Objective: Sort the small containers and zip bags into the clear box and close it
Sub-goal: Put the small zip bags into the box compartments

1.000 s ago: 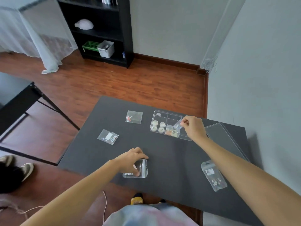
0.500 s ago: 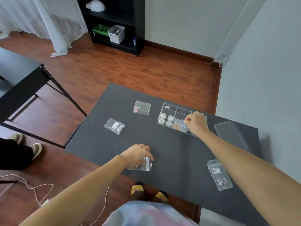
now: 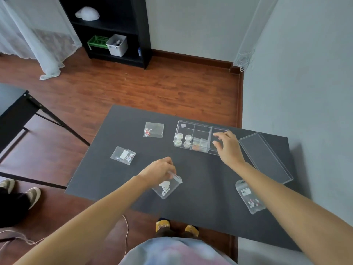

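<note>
At the near centre of the dark grey worktop (image 3: 191, 115), a small clear zip bag of white flower-shaped beads (image 3: 168, 186) is pinched by its top edge in the left hand (image 3: 158, 170) and hangs tilted, apparently clear of the surface. The right hand (image 3: 226, 145) is held spread and empty over the right end of the clear compartmented plastic box (image 3: 198, 139), in which four round white-lidded pots (image 3: 183, 140) fill the left cell and small clear containers (image 3: 200, 144) sit in the middle one. To do this step well, the bag should be carried to a free cell and laid flat, so that the lid can seat later. The box's clear rectangular lid (image 3: 265, 157) lies just right of the box. Three bags remain loose: a clear bag with red-and-white beads (image 3: 153, 130) left of the box, a clear bag with a white label (image 3: 123, 155) nearer the left edge, and a hang-hole pouch with a barcode label (image 3: 250, 197) at near right.

Around the worktop are a red-brown wooden plank floor (image 3: 162, 87), pale grey walls (image 3: 298, 73), a black shelf unit (image 3: 108, 29) and a white curtain (image 3: 38, 39).
</note>
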A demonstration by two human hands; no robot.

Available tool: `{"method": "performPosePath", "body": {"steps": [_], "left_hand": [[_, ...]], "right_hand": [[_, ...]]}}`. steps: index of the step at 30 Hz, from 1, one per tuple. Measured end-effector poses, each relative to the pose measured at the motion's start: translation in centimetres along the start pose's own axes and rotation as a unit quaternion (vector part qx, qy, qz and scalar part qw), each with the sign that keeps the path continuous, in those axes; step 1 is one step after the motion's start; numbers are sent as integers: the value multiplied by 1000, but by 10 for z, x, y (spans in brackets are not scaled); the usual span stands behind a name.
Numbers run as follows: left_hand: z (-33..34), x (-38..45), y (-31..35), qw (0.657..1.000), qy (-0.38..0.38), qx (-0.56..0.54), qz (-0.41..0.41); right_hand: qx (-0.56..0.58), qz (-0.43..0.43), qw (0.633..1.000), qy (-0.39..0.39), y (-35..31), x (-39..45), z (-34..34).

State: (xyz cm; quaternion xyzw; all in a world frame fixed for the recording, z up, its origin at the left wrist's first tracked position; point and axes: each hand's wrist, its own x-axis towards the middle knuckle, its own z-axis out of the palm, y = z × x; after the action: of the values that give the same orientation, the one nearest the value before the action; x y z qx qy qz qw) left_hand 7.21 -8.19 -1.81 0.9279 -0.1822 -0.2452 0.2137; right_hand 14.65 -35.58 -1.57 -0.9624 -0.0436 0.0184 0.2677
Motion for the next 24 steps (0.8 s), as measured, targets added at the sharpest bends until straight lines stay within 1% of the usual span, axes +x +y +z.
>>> {"method": "performPosePath", "body": {"steps": [3, 6, 9, 11, 13, 15, 20, 24], "left_hand": [[-12, 13, 15, 999, 24, -35, 14], [-23, 30, 33, 994, 61, -85, 15], [-32, 52, 53, 982, 102, -158, 2], [-38, 69, 65, 974, 128, -185, -6], [-44, 88, 75, 967, 142, -212, -22], [-49, 106, 81, 958, 153, -238, -46], [-55, 150, 97, 937, 216, -259, -86], [-52, 172, 106, 936, 221, -260, -87]], "right_hand": [[14, 22, 1000, 17, 22, -23, -12], [18, 55, 998, 13, 46, -47, -22], [6, 99, 995, -17, 66, -73, -28], [-1, 131, 990, -46, 77, -91, -31], [-11, 162, 984, -72, 84, -106, -34], [-45, 172, 980, -92, 89, -117, -34], [-93, 187, 973, -100, 96, -130, -34], [-109, 195, 968, -111, 98, -134, -30]]}}
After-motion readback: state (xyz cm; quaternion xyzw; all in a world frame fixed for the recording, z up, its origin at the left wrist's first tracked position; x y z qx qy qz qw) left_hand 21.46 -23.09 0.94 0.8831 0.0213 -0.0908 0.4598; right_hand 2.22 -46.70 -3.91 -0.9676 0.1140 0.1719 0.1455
